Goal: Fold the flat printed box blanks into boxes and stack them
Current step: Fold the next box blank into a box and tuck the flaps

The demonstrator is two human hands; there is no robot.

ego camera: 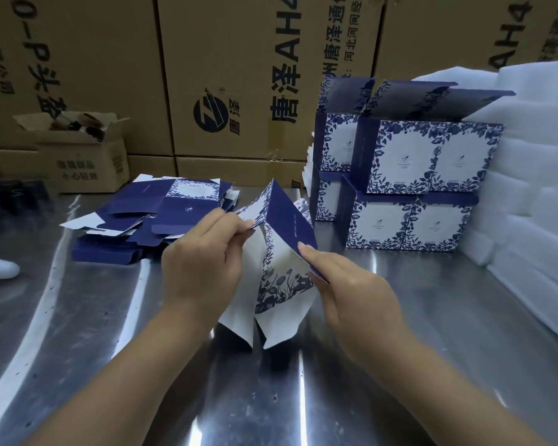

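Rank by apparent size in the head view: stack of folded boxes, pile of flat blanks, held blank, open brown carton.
1. stack of folded boxes
2. pile of flat blanks and held blank: look alike; the held one is nearer the camera, so unranked
3. open brown carton

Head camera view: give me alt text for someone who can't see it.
The left hand and right hand hold a half-folded blue and white box blank over a metal table. Flat blanks lie piled to the left; finished boxes stand stacked to the right beside white foam.
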